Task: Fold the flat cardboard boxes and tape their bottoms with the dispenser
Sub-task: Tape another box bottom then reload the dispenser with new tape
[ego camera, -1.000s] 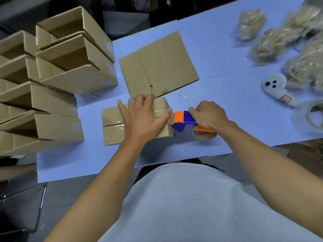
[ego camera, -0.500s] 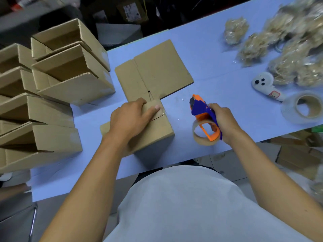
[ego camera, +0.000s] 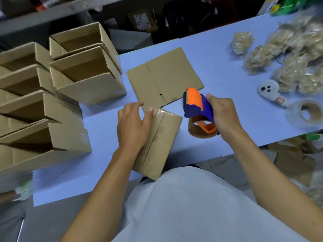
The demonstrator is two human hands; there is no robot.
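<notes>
A folded cardboard box [ego camera: 162, 142] lies bottom-up at the table's front edge, its flap seam running away from me and clear tape shining at its far end. My left hand [ego camera: 133, 125] rests on the box's left half, fingers spread, thumb on the tape. My right hand [ego camera: 222, 117] grips the orange and blue tape dispenser [ego camera: 198, 109] with its brown roll, held in the air just right of the box. A flat unfolded cardboard box [ego camera: 166, 76] lies beyond the box.
Several folded open boxes [ego camera: 83, 70] are stacked on their sides at the left. A spare clear tape roll [ego camera: 307, 113], a white dispenser [ego camera: 271, 90] and bags of rubber bands [ego camera: 258, 58] lie at the right. The blue table [ego camera: 218, 55] ends close to my body.
The box has been turned so its seam points away from me and drawn toward the table edge. My right hand has lifted the dispenser off the box and up to the right.
</notes>
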